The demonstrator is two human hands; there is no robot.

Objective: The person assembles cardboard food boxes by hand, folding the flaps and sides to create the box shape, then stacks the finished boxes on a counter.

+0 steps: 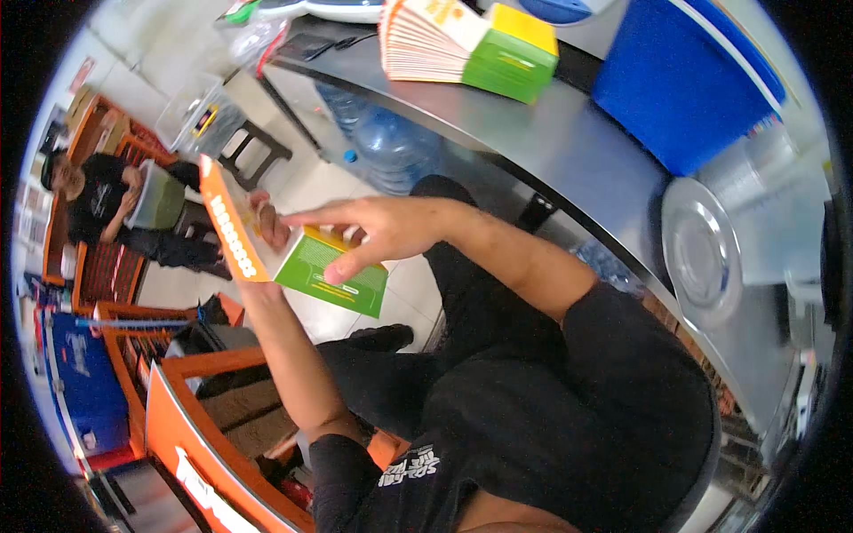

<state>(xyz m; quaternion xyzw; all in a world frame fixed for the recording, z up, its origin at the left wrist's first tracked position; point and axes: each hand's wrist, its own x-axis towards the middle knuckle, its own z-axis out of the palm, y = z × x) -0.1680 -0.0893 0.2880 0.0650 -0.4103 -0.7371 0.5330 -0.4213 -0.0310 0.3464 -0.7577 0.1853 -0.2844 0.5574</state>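
A folding carton [333, 271] in green, yellow and orange is held in front of me, its orange-edged panel standing up at the left. My left hand [271, 224] supports it from the left; the panel hides most of the palm, and some fingers show at the carton's inner side. From the right comes my right hand [382, 233], its thumb on the green face and its fingers over the yellow upper edge. The index finger stretches toward the left hand. On the steel table lies a fanned stack of similar flat cartons [435, 44], its end green and yellow.
A steel table [613, 133] runs along the right, bearing a blue bin [675, 80] and a round metal lid [702, 253]. Large water bottles [391, 147] stand beneath it. At left, a person [102, 200] sits holding a clear tub. An orange chair [209, 444] is close by my left arm.
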